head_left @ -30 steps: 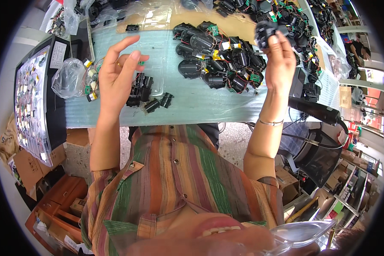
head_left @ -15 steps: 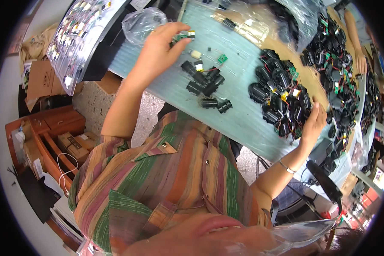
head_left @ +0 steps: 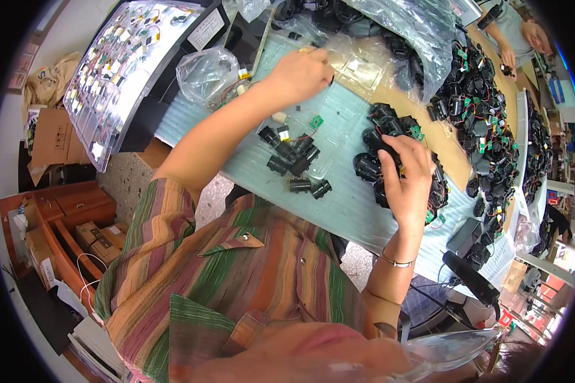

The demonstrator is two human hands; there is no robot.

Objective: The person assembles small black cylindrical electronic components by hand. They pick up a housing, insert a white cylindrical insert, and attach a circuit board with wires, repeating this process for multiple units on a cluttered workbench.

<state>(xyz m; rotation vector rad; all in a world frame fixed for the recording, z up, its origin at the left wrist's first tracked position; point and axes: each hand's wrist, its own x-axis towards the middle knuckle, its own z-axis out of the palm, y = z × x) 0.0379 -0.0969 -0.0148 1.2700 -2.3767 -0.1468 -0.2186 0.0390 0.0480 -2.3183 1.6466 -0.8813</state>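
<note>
My left hand [head_left: 302, 78] reaches over the far part of the table, beside clear plastic packaging. Its fingers are curled closed, and a bit of something dark shows at the fingertips; most of it is hidden. My right hand [head_left: 410, 175] rests on a pile of black plastic housings [head_left: 368, 167] with wires and green boards among them. Thumb and fingers there are apart and bent over the pile. Between the hands lies a small group of black cylindrical parts [head_left: 287, 153], with a little green circuit board [head_left: 316, 121] just beyond.
A clear plastic bag [head_left: 204, 78] lies at the left, next to a small yellow-and-white piece [head_left: 243, 74]. A tilted white tray [head_left: 118, 76] holds many small wired parts. More black housings [head_left: 476, 121] are heaped at the right, near another person's hand [head_left: 507, 59].
My left hand has moved right and away from the small yellow-and-white piece, which now lies near the bag. My right hand has shifted left from the pile's edge onto it. The view has tilted.
</note>
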